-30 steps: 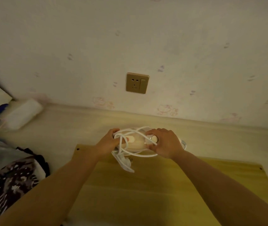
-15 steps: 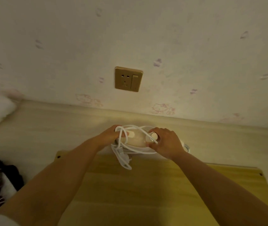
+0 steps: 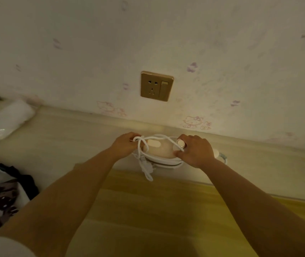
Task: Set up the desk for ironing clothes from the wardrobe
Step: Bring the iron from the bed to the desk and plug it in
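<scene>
A small pale iron (image 3: 160, 151) wound in its white cord (image 3: 142, 156) sits between the two hands, at the far edge of the yellow wooden board (image 3: 166, 210) on the desk (image 3: 64, 130), below the wall socket (image 3: 156, 86). The left hand (image 3: 124, 147) pinches the cord loops at the iron's left end. The right hand (image 3: 196, 151) grips the right end, fingers curled over it. Both forearms reach forward.

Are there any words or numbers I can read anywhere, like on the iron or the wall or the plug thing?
No words or numbers can be read here.
Iron: a pale oval patch, no letters show on it.
Wall socket: plain, no print to see.
Wallpaper: cartoon cat drawings only, no writing.
White packet at the left: too blurred to read.
</scene>
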